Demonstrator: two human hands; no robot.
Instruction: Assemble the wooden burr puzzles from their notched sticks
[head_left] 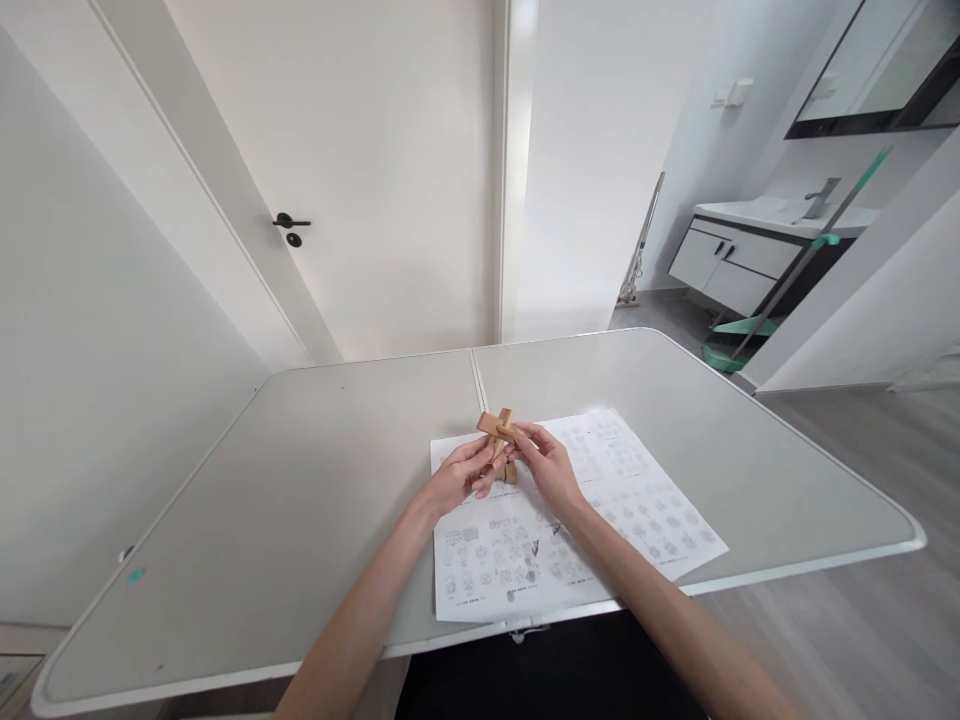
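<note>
Several light-brown wooden puzzle pieces [495,424] cross one another between my two hands, above the table. My left hand [466,472] is closed on the lower left of the pieces, and its fingers hide part of them. From the right, my right hand [546,462] pinches the same pieces with thumb and fingers. Another bit of wood [510,472] shows just below the fingers; I cannot tell whether it is joined to the rest. Under both hands lies a white printed sheet [645,500] with rows of small grey diagrams.
The grey folding table [330,500] has a pale raised rim and a seam across its middle. A white door [390,180] with a black handle stands beyond it. At the back right are a sink cabinet [735,260] and a green broom [802,265].
</note>
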